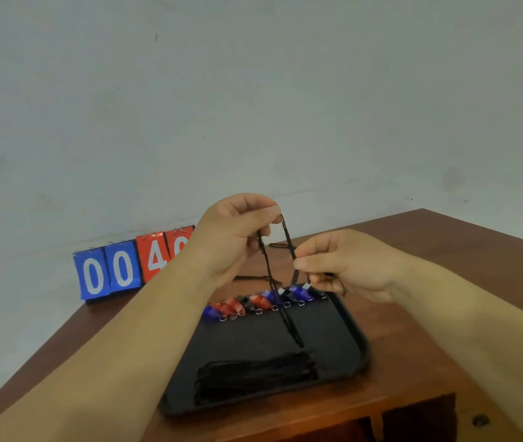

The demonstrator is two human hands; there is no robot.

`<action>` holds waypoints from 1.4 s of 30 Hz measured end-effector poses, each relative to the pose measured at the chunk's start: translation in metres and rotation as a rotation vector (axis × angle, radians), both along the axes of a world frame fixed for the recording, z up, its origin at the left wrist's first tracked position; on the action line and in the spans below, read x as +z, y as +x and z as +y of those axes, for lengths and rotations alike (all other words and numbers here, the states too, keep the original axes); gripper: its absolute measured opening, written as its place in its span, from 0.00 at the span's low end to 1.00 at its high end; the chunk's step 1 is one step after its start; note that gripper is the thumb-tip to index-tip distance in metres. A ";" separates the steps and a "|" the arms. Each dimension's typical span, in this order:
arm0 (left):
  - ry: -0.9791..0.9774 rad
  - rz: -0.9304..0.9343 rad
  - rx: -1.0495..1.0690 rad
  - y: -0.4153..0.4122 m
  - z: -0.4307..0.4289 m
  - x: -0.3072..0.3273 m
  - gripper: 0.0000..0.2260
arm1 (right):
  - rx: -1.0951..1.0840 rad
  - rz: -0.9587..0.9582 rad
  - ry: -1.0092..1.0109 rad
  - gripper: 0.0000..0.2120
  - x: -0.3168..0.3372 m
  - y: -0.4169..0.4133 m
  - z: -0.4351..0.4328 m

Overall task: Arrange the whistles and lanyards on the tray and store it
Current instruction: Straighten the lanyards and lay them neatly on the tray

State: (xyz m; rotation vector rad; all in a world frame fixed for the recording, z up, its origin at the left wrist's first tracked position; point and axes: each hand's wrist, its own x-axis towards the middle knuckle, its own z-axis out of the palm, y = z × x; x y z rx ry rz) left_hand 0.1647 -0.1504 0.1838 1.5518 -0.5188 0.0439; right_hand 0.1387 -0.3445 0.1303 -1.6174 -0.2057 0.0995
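Above the tray [354, 342], both hands [237, 231] [346, 266] pinch one black lanyard [268, 272] taut

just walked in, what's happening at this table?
A person is sorting whistles and lanyards onto a black tray. Both hands, left hand and right hand, hold one black lanyard stretched above it. A row of whistles lines the tray's far edge; a bundle of lanyards lies near the front.
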 end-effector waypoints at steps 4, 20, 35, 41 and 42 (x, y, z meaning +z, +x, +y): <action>-0.082 0.015 -0.028 -0.007 0.021 0.009 0.07 | 0.036 -0.004 0.015 0.02 0.001 0.007 0.030; -0.309 0.030 -0.003 -0.006 0.067 0.012 0.06 | 0.338 0.058 0.328 0.09 0.002 0.014 0.078; 0.238 -0.031 0.226 0.001 0.112 0.000 0.09 | 0.149 0.077 -0.041 0.09 0.030 0.019 0.045; 0.480 -0.185 0.311 0.000 0.119 -0.002 0.09 | 0.091 0.067 -0.174 0.06 0.042 0.019 0.037; 0.481 -0.202 0.325 0.000 0.118 -0.002 0.09 | 0.094 0.066 -0.178 0.05 0.043 0.020 0.037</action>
